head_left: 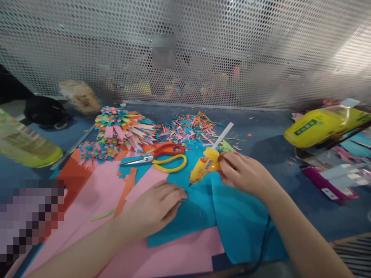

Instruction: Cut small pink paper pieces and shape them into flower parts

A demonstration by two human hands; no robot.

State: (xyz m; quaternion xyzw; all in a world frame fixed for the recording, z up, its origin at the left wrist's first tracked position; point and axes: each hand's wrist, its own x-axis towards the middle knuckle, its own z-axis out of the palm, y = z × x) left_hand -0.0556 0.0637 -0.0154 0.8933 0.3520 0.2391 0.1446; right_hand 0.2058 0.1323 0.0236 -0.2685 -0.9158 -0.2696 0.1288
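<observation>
Glue gun sits gripped in your right hand — your left hand curls half-closed over blue paper — whether holding anything, I cannot tell.

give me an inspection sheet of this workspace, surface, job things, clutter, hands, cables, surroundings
surface: dark blue tabletop, partly covered by pink paper and blue paper
job's things: yellow glue gun, nozzle down; scissors lying flat
clutter: heaped paper scraps
hands: right hand grips the glue gun; left hand has curled fingers, contents unclear
cables: dark cable near the right forearm
surroundings: perforated panel behind; bottle at left
</observation>
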